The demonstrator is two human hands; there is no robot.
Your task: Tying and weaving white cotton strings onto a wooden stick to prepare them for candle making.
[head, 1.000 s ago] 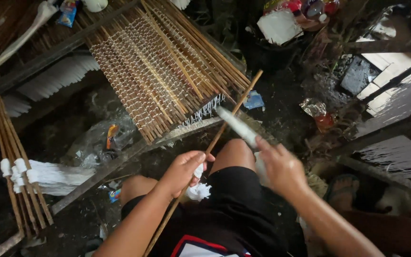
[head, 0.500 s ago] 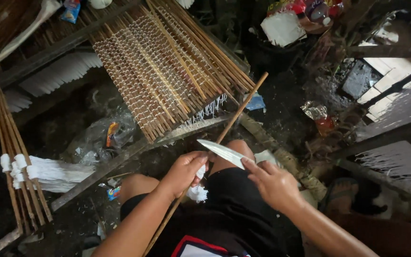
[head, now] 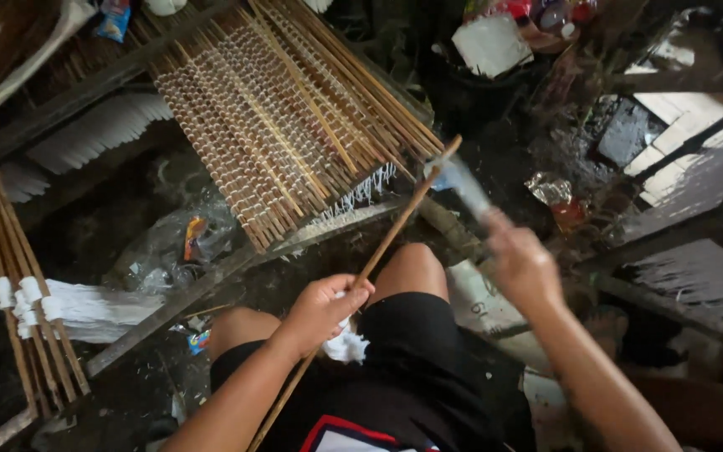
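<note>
My left hand [head: 321,307] grips a long bamboo stick [head: 395,234] that slants from my lap up to the right, with a white tuft [head: 346,345] under the hand. A knife [head: 464,187], blurred by motion, is held in my right hand [head: 519,264], its blade near the stick's upper end. I sit with bare knees [head: 412,264] and black shorts below both hands.
A slanted rack of many bamboo sticks [head: 278,117] with white threads fills the top centre. More sticks wrapped in white [head: 27,310] stand at the left. Plastic wrappers [head: 186,243] lie on the dark ground. Wooden beams [head: 211,285] and clutter [head: 562,201] surround me.
My right hand has swung the knife from near my knee up along the stick toward its top end. The left hand stays on the stick.
</note>
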